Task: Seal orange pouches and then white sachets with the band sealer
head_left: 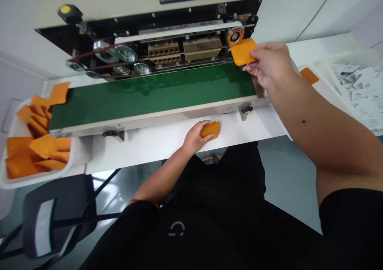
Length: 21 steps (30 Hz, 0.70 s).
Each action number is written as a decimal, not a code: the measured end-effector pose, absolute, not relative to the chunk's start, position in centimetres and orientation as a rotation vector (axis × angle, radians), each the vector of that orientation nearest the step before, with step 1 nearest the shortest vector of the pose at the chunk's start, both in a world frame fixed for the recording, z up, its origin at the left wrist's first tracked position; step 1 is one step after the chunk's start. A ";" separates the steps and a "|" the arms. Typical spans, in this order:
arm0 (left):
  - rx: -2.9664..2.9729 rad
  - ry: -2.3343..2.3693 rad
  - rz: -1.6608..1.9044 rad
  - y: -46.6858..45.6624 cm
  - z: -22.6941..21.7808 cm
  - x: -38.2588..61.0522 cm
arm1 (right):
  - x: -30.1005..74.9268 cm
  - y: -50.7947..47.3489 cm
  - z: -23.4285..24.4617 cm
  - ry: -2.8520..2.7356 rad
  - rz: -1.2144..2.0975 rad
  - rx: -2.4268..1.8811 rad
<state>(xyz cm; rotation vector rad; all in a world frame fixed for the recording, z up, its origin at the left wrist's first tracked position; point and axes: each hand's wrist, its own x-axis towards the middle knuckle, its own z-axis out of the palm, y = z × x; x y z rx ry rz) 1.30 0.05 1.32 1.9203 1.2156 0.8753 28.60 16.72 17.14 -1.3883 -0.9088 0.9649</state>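
Two hands: right hand (271, 64) pinching orange pouch (243, 51), long axis roughly along green belt (149, 94), touching sealer roller (235, 36); left hand (197, 136) curled around second pouch (212, 129).

Got white walls (287, 10) standing all around here, a shiny grey floor (287, 170) is catching the light, and a black chair (56, 218) is sitting just left of the white table (149, 150).
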 end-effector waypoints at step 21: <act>1.898 1.255 0.929 -0.1 1.7 1.5 | 20.6 -4.3 2.1 -1.610 0.790 -1.585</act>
